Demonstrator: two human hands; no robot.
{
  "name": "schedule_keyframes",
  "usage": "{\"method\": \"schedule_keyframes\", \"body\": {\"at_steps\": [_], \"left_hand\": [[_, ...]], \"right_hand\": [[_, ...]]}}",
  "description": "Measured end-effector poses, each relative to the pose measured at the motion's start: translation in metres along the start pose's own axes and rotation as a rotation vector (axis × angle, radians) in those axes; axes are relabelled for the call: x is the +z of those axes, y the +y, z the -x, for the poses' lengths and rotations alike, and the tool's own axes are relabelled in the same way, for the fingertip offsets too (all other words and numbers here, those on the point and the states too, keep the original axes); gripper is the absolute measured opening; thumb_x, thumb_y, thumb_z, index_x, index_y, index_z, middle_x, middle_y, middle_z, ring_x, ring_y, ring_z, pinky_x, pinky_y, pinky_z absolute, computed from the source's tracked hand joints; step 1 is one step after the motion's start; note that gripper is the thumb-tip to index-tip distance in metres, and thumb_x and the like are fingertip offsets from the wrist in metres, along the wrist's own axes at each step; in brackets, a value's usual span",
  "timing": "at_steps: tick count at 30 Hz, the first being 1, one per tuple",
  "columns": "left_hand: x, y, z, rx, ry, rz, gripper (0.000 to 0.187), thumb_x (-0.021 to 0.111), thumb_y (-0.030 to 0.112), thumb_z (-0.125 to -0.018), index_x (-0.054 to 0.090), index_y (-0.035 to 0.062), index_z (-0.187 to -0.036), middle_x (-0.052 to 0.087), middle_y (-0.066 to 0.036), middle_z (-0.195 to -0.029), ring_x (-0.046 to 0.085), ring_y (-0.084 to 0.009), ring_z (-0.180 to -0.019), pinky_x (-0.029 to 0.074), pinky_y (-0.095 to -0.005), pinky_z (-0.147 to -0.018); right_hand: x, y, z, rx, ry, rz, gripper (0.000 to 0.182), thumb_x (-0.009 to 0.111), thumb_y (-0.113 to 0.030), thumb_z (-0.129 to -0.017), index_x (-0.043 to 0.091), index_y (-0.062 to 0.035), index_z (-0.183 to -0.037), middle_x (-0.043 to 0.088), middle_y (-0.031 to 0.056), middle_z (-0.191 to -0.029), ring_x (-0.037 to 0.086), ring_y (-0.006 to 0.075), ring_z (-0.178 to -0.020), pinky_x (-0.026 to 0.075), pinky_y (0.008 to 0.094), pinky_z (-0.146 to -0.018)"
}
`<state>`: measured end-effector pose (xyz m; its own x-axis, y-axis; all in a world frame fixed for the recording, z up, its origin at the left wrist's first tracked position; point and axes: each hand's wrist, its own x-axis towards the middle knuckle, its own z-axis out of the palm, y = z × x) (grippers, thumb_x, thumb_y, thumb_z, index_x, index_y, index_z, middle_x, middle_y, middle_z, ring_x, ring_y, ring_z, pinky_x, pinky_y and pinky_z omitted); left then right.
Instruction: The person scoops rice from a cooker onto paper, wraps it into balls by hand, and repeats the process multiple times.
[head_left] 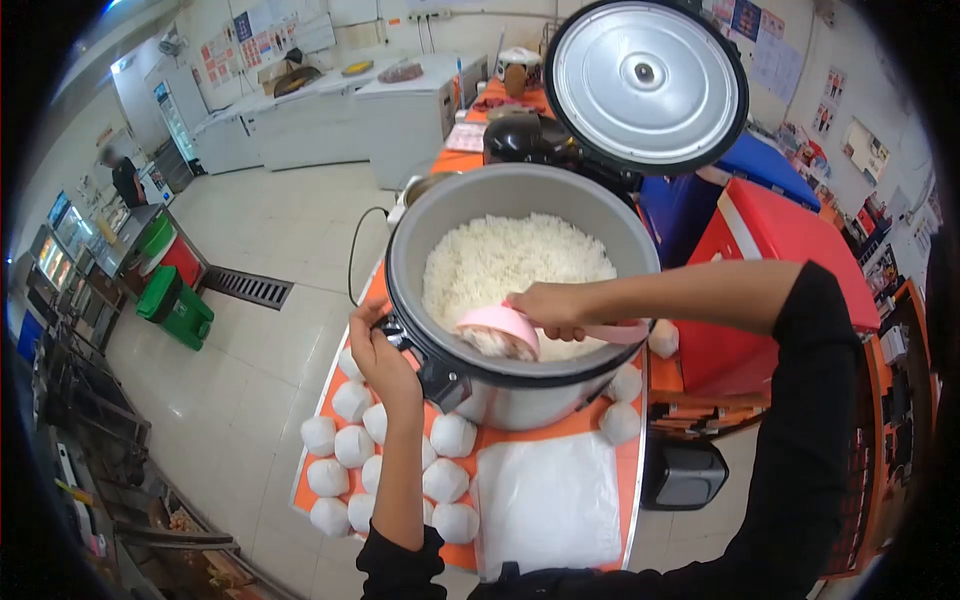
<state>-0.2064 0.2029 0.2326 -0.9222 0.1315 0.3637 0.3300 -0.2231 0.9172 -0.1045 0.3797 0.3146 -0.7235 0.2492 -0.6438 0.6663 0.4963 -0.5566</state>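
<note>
Scooping of rice at an open cooker, seen from above. The right hand was clenched about the handle of a pink scoop, close to its bowl; the rest of the handle ran out to the right, toward the rim. The scoop lay inside the near part of the cooker, tilted, with rice showing at its near side. The main mass of rice filled the pot beyond it, heaped toward the far wall. The left hand was at the cooker's left side, fingers bent at the black fitting below the rim; whether they gripped it or merely rested there could not be told. The lid stood raised at the far right.

White bundles sat in rows to the near left on the orange table, their contents hidden. A white sheet lay flat just on the near side of the cooker, to the right of these rows.

The step in hand was judged to be the gathering of a scoopful. The next move seemed to call for levelling the scoop before it cleared the near rim, lest grains spill, while the left hand steadied the cooker.
</note>
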Motion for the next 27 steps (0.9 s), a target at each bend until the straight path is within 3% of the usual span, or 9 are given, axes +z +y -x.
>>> {"method": "schedule_keyframes", "body": {"at_steps": [3, 6, 7, 9, 11, 13, 19, 24, 27], "left_hand": [[0.000, 0.005, 0.001, -0.026, -0.005, 0.019, 0.032, 0.026, -0.003, -0.080, 0.052, -0.0004, -0.099, 0.053, -0.011, -0.097, 0.051, -0.0188, -0.094, 0.039, -0.0325, -0.087], [0.001, 0.006, 0.004, -0.032, 0.011, 0.008, 0.032, 0.026, -0.003, -0.081, 0.052, -0.0004, -0.099, 0.053, -0.012, -0.099, 0.051, -0.0185, -0.094, 0.039, -0.0326, -0.088], [0.001, 0.006, 0.004, -0.056, 0.004, 0.044, 0.032, 0.026, -0.003, -0.081, 0.052, -0.0003, -0.099, 0.053, -0.012, -0.098, 0.051, -0.0184, -0.094, 0.039, -0.0324, -0.088], [0.002, 0.009, 0.004, -0.037, 0.002, 0.023, 0.032, 0.026, -0.003, -0.081, 0.052, -0.0002, -0.099, 0.053, -0.012, -0.099, 0.051, -0.0182, -0.095, 0.039, -0.0320, -0.088], [0.002, 0.006, 0.003, -0.030, 0.021, 0.017, 0.032, 0.026, -0.004, -0.080, 0.052, -0.0002, -0.099, 0.053, -0.012, -0.099, 0.051, -0.0182, -0.096, 0.039, -0.0317, -0.088], [0.002, 0.003, 0.003, -0.017, 0.018, 0.011, 0.032, 0.026, -0.004, -0.080, 0.052, -0.0003, -0.099, 0.053, -0.012, -0.099, 0.051, -0.0181, -0.096, 0.039, -0.0315, -0.088], [0.001, 0.005, 0.001, -0.004, -0.002, 0.026, 0.033, 0.026, -0.005, -0.080, 0.052, -0.0002, -0.100, 0.053, -0.012, -0.100, 0.051, -0.0179, -0.096, 0.038, -0.0308, -0.089], [0.002, 0.005, 0.003, -0.023, 0.011, 0.044, 0.033, 0.026, -0.006, -0.079, 0.052, 0.0000, -0.099, 0.053, -0.012, -0.100, 0.051, -0.0179, -0.097, 0.038, -0.0308, -0.089], [0.001, 0.006, 0.004, -0.030, 0.009, 0.024, 0.032, 0.026, -0.006, -0.079, 0.052, 0.0001, -0.099, 0.053, -0.011, -0.100, 0.051, -0.0184, -0.097, 0.037, -0.0307, -0.089]], "right_hand": [[-0.015, 0.017, -0.005, 0.009, -0.084, -0.093, 0.041, 0.032, -0.042, -0.091, 0.051, -0.0103, -0.074, 0.030, -0.0046, -0.052, 0.026, 0.0067, -0.040, 0.023, 0.0247, -0.036], [-0.044, 0.053, -0.052, -0.007, -0.529, -0.183, 0.040, 0.032, -0.039, -0.093, 0.050, -0.0111, -0.071, 0.028, -0.0071, -0.050, 0.023, 0.0018, -0.039, 0.017, 0.0201, -0.034], [-0.043, 0.049, -0.048, -0.006, -0.527, -0.187, 0.040, 0.032, -0.039, -0.093, 0.050, -0.0111, -0.071, 0.028, -0.0071, -0.050, 0.023, 0.0018, -0.039, 0.017, 0.0201, -0.034], [-0.037, 0.039, -0.046, 0.047, -0.184, -0.216, 0.044, 0.033, -0.040, -0.093, 0.049, -0.0110, -0.064, 0.025, -0.0073, -0.047, 0.024, 0.0033, -0.038, 0.020, 0.0206, -0.034], [-0.023, 0.033, -0.047, 0.041, -0.035, -0.187, 0.049, 0.031, -0.040, -0.094, 0.051, -0.0081, -0.062, 0.034, -0.0017, -0.044, 0.033, 0.0096, -0.037, 0.030, 0.0269, -0.035], [-0.002, 0.023, -0.045, -0.206, 0.088, 0.243, 0.057, 0.027, -0.040, -0.094, 0.053, -0.0008, -0.063, 0.046, 0.0080, -0.047, 0.044, 0.0188, -0.039, 0.040, 0.0353, -0.042], [0.015, -0.017, 0.012, -0.127, 0.084, 0.281, 0.061, 0.024, -0.038, -0.095, 0.053, 0.0067, -0.065, 0.050, 0.0142, -0.052, 0.049, 0.0229, -0.044, 0.042, 0.0384, -0.047], [-0.009, -0.020, 0.030, 0.003, 0.070, 0.204, 0.051, 0.026, -0.037, -0.094, 0.054, 0.0057, -0.090, 0.050, 0.0138, -0.059, 0.047, 0.0228, -0.045, 0.039, 0.0377, -0.043], [-0.013, -0.019, 0.024, 0.102, -0.039, 0.161, 0.044, 0.023, -0.040, -0.095, 0.046, -0.0046, -0.083, 0.036, 0.0026, -0.052, 0.035, 0.0131, -0.042, 0.032, 0.0295, -0.038]]}}
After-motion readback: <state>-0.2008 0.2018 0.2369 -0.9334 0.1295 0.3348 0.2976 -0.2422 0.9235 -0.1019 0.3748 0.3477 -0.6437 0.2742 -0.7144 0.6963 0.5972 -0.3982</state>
